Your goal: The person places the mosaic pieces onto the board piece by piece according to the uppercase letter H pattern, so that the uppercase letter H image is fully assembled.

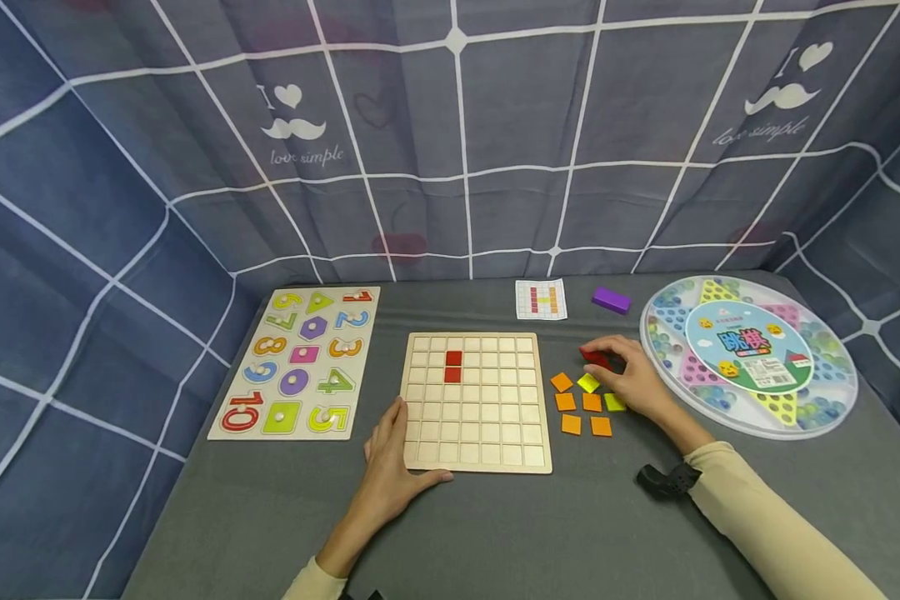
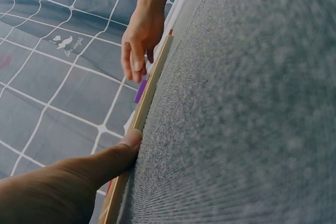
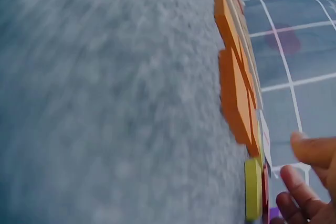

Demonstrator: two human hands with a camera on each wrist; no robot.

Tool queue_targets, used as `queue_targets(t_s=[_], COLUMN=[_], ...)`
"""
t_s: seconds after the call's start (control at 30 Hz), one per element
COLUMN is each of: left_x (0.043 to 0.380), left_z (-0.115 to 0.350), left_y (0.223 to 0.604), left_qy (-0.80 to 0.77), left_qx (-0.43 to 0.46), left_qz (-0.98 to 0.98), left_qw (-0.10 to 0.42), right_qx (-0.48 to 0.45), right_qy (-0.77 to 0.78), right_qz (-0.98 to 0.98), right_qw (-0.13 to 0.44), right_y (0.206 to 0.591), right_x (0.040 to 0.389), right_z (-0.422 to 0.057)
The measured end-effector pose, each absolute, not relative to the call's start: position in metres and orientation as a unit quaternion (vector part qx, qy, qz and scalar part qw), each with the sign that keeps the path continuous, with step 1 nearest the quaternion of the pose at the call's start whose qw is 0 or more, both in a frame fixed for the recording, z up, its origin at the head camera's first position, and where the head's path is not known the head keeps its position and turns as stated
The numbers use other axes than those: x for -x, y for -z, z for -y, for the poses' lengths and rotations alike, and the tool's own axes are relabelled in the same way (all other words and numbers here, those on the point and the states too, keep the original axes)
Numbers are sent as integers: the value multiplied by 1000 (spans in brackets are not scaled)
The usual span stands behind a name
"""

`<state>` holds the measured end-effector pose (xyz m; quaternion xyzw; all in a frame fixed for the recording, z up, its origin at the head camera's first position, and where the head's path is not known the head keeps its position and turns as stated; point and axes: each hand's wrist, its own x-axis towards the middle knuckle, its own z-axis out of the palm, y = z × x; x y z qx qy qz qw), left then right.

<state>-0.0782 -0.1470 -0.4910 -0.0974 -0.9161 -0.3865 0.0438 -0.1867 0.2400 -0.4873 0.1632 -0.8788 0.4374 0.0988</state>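
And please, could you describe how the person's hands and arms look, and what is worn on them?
The left hand and right hand show five-fingered shapes without gloves. The right sleeve is plain pale cream and reaches toward the wrist; the left sleeve, mostly cut off, looks matching. A black device sits at the right wrist.

Checked curtains (image 1: 521, 208) around the table (image 1: 510, 542) suggest a booth

Number puzzle board (image 1: 312, 370) lies left, 1 round game board (image 1: 750, 357) right, gridded curtain (image 1: 521, 208) behind.
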Motion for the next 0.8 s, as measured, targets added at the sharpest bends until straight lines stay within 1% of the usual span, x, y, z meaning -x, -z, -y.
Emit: queue_targets(t_s=[0.17, 0.47, 0.8], left_x=[78, 78, 77], left_z=[148, 147, 147], left_y=[490, 489, 491], left_qy=[384, 382, 380], left_qx=[97, 100, 103], left_qz=[917, 917, 918], left_qw=[43, 46, 56], right_qx=[-136, -135, -146], right_qy=[-415, -397, -388], right_qz=[894, 902, 907], right_qw=[100, 105, 67], right_y=[491, 494, 495], right_x=[184, 184, 183], right_z=[-249, -252, -251])
